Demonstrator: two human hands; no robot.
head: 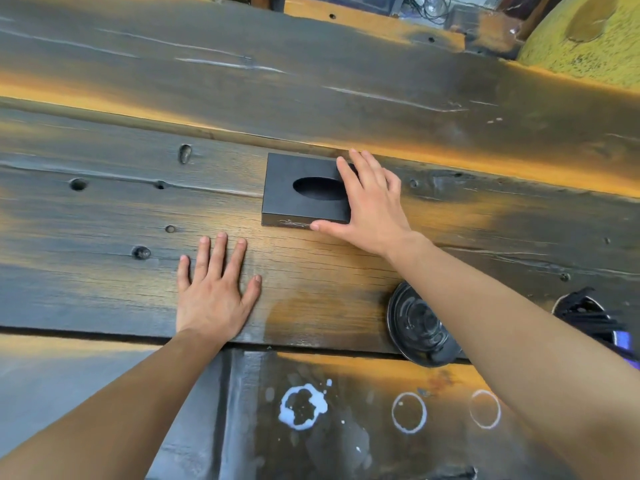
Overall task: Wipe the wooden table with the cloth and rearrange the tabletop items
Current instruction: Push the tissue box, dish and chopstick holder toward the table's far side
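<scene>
Your left hand (214, 292) lies flat and open on the wooden surface (104, 216). Your right hand (370, 206) rests with straight, spread fingers on the right edge of the black box (298, 188), mid-surface.

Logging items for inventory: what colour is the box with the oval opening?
The box is matte black, seen best in the head view.

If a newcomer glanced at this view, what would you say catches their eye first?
Most likely the black box with an oval opening, mid-way across the wooden table, with the right hand laid over its right end. Next, the left hand lies flat on the wood, nearer and to the left. White ring marks and a white splotch stand out on the dark near surface.
</scene>
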